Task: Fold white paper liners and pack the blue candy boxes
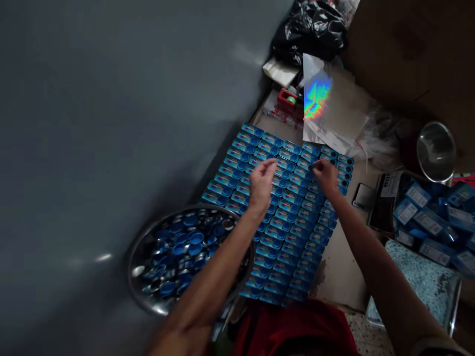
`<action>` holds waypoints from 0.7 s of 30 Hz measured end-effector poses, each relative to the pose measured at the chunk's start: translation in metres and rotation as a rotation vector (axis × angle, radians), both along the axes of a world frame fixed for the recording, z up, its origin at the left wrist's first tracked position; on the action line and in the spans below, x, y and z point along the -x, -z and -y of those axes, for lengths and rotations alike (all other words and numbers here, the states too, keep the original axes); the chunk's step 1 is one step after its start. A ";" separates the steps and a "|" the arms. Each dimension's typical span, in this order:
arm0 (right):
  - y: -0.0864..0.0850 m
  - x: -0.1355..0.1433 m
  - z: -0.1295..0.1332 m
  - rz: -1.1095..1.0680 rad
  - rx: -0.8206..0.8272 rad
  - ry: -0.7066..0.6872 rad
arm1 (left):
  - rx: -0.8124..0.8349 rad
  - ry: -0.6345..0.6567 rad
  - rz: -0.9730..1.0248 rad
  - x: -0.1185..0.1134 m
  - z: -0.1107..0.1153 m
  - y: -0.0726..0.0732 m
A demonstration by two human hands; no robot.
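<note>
Rows of small blue printed packs (pixel 284 232) cover the board, many with a round blue disc at one end; several at the far right show a dark round hole instead. My right hand (pixel 326 176) is over the right part of the rows, thumb and fingers pinched on a small dark-blue round cap. Above the middle rows, my left hand (pixel 261 185) is half curled with fingers pressed together; anything in its palm is hidden. Under my left forearm, a wide metal bowl (pixel 135 289) holds many blue round caps (pixel 180 247) with silvery sides.
A red tape dispenser (pixel 286 100), plastic sheets (pixel 334 104) and a black bag (pixel 309 32) lie at the back. On the right are a metal cup (pixel 436 151), a box of blue cartons (pixel 428 220), a small scale (pixel 364 196) and a tray of pale blue granules (pixel 411 282). A grey wall (pixel 111 123) borders the left.
</note>
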State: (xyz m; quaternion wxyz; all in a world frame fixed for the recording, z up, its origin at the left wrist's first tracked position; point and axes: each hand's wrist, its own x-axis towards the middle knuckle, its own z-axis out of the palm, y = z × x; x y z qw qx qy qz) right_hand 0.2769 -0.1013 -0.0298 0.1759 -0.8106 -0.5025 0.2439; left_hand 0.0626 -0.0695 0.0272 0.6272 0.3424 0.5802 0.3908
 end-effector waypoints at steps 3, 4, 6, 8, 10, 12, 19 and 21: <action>-0.001 -0.019 -0.024 0.187 0.142 -0.078 | -0.516 -0.017 -0.540 0.082 0.011 -0.021; -0.002 -0.022 -0.030 0.241 0.184 -0.121 | -0.580 -0.012 -0.655 0.111 0.019 -0.026; -0.002 -0.025 -0.042 0.328 0.250 -0.183 | -0.625 0.016 -0.851 0.166 0.042 -0.034; 0.000 -0.029 -0.053 0.364 0.320 -0.225 | -0.630 0.073 -1.020 0.207 0.071 -0.035; 0.003 -0.033 -0.063 0.367 0.391 -0.226 | -0.608 0.188 -1.137 0.228 0.097 -0.027; 0.005 -0.036 -0.069 0.373 0.407 -0.195 | -0.581 0.315 -1.202 0.232 0.118 -0.012; -0.007 -0.025 -0.038 0.372 0.295 -0.152 | -0.586 0.501 -1.434 0.209 0.144 0.038; -0.013 -0.022 -0.028 0.348 0.231 -0.143 | -0.582 0.559 -1.379 0.211 0.144 0.038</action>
